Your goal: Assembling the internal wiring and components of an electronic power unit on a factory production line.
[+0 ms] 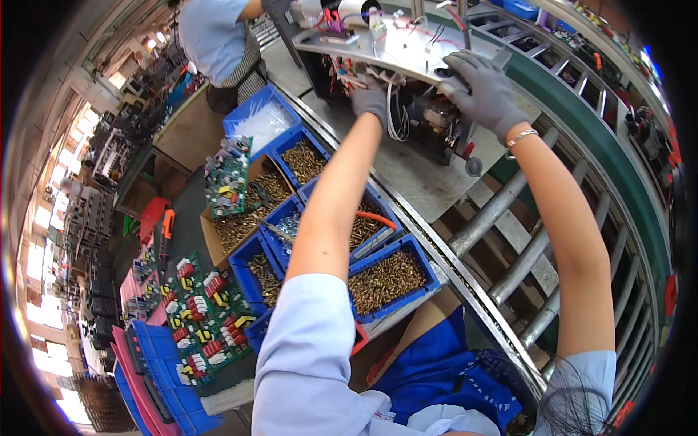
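Both my hands wear grey gloves. My left hand reaches under a raised metal panel into an open machine housing. Its fingers are bent among wires and small parts, and what they pinch is partly hidden. Gripping the panel's right edge is my right hand, thumb low and fingers over the top. Wires, a white cylinder and small components sit on the panel. Below it hang a looped white cable and a round metal part. A round dark knob sticks out at the lower right.
Blue bins of brass screws stand left of the metal rail, beside a cardboard box of screws. Green circuit boards and an orange-handled tool lie farther left. Conveyor rollers run at right. Another person stands at the far left.
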`<move>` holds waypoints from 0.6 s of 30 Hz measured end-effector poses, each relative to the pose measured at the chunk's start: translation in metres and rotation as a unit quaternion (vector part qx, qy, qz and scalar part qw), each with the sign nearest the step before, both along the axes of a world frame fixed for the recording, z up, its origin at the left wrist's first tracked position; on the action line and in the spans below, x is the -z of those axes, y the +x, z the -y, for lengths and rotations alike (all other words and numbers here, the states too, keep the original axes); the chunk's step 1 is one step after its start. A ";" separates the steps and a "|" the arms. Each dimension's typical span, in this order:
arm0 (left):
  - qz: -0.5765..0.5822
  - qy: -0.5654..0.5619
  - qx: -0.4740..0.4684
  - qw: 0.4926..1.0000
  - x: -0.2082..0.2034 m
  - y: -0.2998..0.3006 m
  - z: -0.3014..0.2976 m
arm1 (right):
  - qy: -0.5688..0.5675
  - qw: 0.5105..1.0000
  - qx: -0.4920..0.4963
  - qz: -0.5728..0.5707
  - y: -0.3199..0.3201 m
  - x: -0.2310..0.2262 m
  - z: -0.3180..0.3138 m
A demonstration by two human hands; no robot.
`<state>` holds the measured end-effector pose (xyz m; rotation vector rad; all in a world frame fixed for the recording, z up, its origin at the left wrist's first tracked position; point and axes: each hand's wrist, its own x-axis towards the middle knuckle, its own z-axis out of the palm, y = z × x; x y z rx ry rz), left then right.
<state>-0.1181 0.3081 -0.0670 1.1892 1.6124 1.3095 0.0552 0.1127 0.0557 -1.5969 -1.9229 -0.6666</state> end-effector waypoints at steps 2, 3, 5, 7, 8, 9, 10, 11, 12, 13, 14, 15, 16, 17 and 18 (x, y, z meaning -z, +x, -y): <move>0.005 -0.227 -0.062 0.972 -0.041 -0.003 -0.008 | 0.025 1.000 -0.002 0.003 -0.038 -0.009 0.001; -0.036 -0.418 -0.174 0.891 -0.099 -0.051 -0.036 | 0.063 0.998 0.003 -0.005 -0.090 -0.038 0.011; -0.006 -0.275 -0.044 0.960 -0.040 0.009 0.044 | 0.043 0.993 0.110 0.031 -0.055 -0.009 0.042; 0.042 -0.111 0.072 0.990 -0.031 0.044 0.123 | 0.043 0.999 0.024 0.006 -0.038 0.006 0.118; -0.001 -0.077 0.035 0.996 -0.043 0.043 0.146 | 0.027 0.999 0.020 -0.016 -0.044 0.009 0.158; -0.042 -0.039 -0.002 0.998 -0.054 0.042 0.163 | 0.013 0.999 0.016 -0.037 -0.050 0.010 0.203; 0.003 0.074 -0.043 0.996 -0.054 0.033 0.165 | 0.002 0.999 0.017 -0.047 -0.060 0.007 0.240; 0.064 0.122 0.012 0.990 -0.069 0.055 0.203 | -0.025 0.997 0.053 -0.049 -0.047 0.019 0.286; 0.064 0.184 -0.003 0.981 -0.078 0.061 0.210 | -0.019 0.992 0.098 -0.082 -0.046 0.031 0.320; 0.066 0.242 -0.014 0.968 -0.081 0.076 0.219 | -0.016 0.983 0.145 -0.115 -0.044 0.045 0.351; 0.134 0.309 0.058 0.940 -0.087 0.098 0.253 | -0.023 0.963 0.214 -0.163 -0.037 0.058 0.387; 0.205 0.370 0.128 0.897 -0.104 0.117 0.300 | -0.028 0.936 0.281 -0.209 -0.033 0.068 0.423; 0.221 0.385 0.157 0.882 -0.117 0.130 0.343 | -0.020 0.922 0.321 -0.214 -0.032 0.078 0.451; 0.244 0.396 0.187 0.865 -0.118 0.145 0.386 | -0.014 0.906 0.366 -0.214 -0.034 0.084 0.480; 0.084 0.462 0.219 0.855 -0.105 0.151 0.420 | -0.024 0.889 0.406 -0.210 -0.043 0.082 0.501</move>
